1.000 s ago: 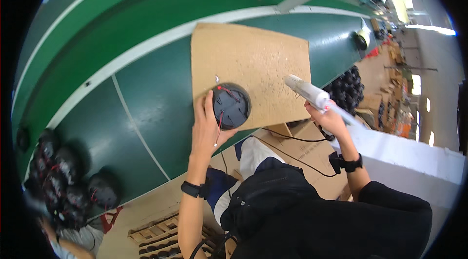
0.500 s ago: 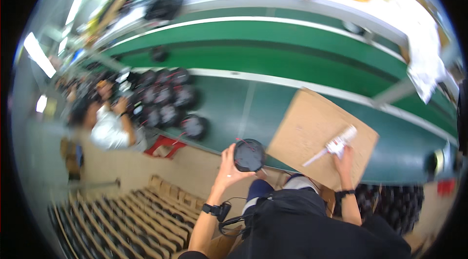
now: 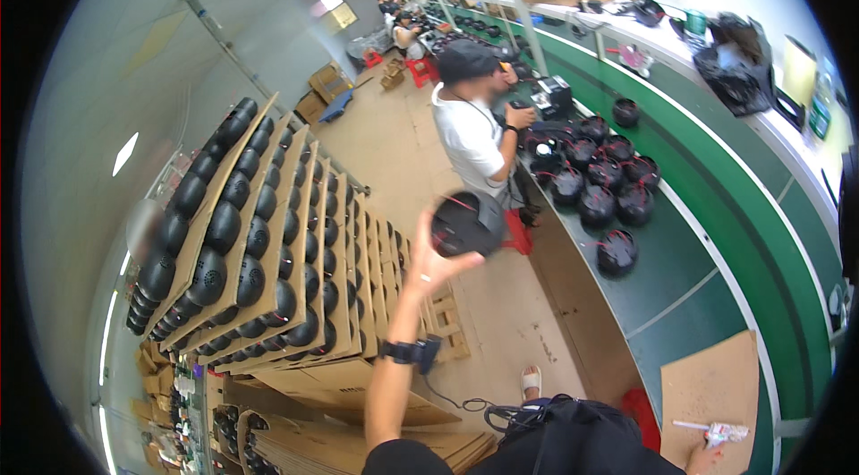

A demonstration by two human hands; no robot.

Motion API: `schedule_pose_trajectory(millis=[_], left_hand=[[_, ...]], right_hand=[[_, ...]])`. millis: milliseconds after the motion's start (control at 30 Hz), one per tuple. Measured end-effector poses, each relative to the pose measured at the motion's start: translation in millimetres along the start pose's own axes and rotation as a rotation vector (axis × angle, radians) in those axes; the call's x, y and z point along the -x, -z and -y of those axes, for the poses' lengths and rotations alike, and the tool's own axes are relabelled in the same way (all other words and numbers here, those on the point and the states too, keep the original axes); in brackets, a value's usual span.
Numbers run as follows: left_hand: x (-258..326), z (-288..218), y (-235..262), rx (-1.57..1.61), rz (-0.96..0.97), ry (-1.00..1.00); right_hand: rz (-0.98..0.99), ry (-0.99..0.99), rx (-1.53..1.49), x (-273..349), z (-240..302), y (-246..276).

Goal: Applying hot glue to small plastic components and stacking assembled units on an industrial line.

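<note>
My left hand is raised, its fingers and thumb gripping a round black housing by the rim. The housing's open side shows, with a thin red wire in it. Low at the right, my right hand is closed on a white tube with a long thin nozzle, just over a brown cardboard sheet. That sheet lies on the green bench. Part of the right hand is cut off by the lower edge of the picture.
To the left stands a tall stack of cardboard layers bearing many black domes. Similar black housings cluster on the green bench. Beyond, a co-worker in a white shirt sits at the bench, near a red stool.
My view has swung left, bringing the stacked domes and the co-worker into fuller sight. The left hand has carried the black housing away from the bench; the right hand still holds the tube.
</note>
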State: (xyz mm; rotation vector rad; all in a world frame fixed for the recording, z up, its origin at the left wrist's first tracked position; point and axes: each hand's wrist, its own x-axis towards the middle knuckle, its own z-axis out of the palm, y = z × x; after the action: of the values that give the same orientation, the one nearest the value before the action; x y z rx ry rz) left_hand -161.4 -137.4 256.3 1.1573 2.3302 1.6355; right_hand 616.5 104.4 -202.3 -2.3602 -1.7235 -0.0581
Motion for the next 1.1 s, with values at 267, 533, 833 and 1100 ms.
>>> schedule_pose_trajectory(millis=[267,533,833,1100], left_hand=[[-181.1,-41.5,353.1,-0.527,-0.881,-0.050],[-253.1,-6.8,541.2,-0.739,-1.231,0.733],[-252.4,42.1,583.6,-0.665,-1.429,0.735],[-215.7,56.0,573.4,-1.066,-1.490,0.347]], right_hand=[[0.008,0.278,0.209,58.6,142.2,15.3],[0.003,0.461,0.500,97.3,163.0,48.0],[0.035,0.705,0.812,129.5,125.7,60.0],[0.137,0.005,-0.197,104.8,119.6,3.0]])
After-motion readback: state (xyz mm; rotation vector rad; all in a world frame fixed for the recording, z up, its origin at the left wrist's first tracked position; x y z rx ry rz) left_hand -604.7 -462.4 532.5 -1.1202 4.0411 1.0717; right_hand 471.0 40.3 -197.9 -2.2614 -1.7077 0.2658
